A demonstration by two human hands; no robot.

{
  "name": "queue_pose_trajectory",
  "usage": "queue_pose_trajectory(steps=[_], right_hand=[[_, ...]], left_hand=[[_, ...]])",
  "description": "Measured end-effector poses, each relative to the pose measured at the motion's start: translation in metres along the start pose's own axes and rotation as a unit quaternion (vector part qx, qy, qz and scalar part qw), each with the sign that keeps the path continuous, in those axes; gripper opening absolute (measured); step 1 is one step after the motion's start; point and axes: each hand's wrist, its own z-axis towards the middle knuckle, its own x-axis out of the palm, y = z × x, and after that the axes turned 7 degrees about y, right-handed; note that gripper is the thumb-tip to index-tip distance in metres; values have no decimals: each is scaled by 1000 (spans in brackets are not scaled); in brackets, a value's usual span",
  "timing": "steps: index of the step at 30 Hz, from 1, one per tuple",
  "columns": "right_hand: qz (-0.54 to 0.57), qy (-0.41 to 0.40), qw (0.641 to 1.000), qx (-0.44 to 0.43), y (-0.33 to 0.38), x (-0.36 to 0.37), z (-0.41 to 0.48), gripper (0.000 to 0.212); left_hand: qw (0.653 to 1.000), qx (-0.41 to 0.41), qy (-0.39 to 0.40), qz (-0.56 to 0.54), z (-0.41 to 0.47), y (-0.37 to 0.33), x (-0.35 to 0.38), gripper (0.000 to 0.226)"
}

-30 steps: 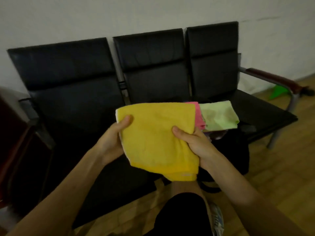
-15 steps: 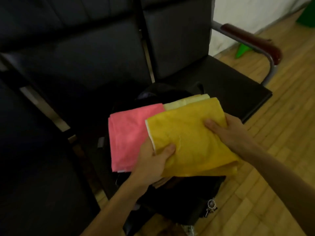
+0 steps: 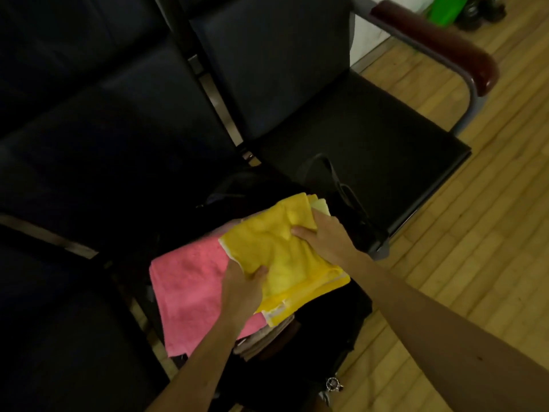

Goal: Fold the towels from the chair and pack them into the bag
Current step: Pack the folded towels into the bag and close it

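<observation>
Head view: the left grip (image 3: pixel 242 289) and right grip (image 3: pixel 323 236) are each clamping an edge of the folded yellow towel (image 3: pixel 285 257), holding it over the pink towel (image 3: pixel 190 289), which is lying on the black bag (image 3: pixel 326 337) just beneath them.

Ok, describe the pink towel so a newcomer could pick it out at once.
Find the row of black chairs; a black bag stands before it with folded towels piled on top. The pink towel lies at the left of that pile, partly under the yellow towel gripped by the left hand and right hand. It is the only pink one, and neither hand holds it.
</observation>
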Motion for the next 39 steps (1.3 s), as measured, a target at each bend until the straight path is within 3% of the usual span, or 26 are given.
queue_pose_trajectory(steps=[6, 8, 11, 15, 18, 21, 23, 26, 27, 30, 32, 35, 39], right_hand=[[-47, -23, 998, 41, 4, 12, -2, 62], [-50, -64, 995, 61, 9, 11, -10, 62], [-11, -177, 980, 93, 12, 1, -30, 48], [85, -284, 940, 169, 0, -3, -76, 18], [65, -249, 944, 208, -23, 16, -105, 20], [41, -131, 967, 216, -49, 46, -108, 22], [-2, -90, 971, 220, -62, 56, -100, 31], [-95, -108, 956, 257, -72, 66, -82, 47], [-131, -107, 948, 271, -74, 69, -78, 53], [-221, -86, 921, 308, -92, 79, -69, 73], [-259, -80, 906, 326, -105, 84, -62, 80], [-271, -82, 904, 322, -111, 82, -53, 62], [-198, -56, 940, 271, -108, 59, -54, 35]], left_hand=[[997, -65, -1, 40, -6, -13, -1, 44], [995, -43, -3, 86, -14, -22, -10, 58], [986, 13, -66, 150, -23, -46, -32, 76], [989, 69, -30, 130, -11, -91, -63, 27], [996, 10, 26, 83, 40, -105, -63, 19], [996, -36, 52, 71, 87, -110, -45, 20], [991, -71, 56, 99, 117, -112, -35, 33], [964, -182, 136, 141, 163, -98, -19, 82], [954, -209, 166, 134, 172, -95, -15, 82], [950, -224, 201, 83, 181, -103, 3, 50], [956, -204, 205, 46, 187, -111, 17, 46], [961, -176, 203, -66, 185, -121, 37, 24], [941, -187, 216, -184, 170, -123, 52, 17]])
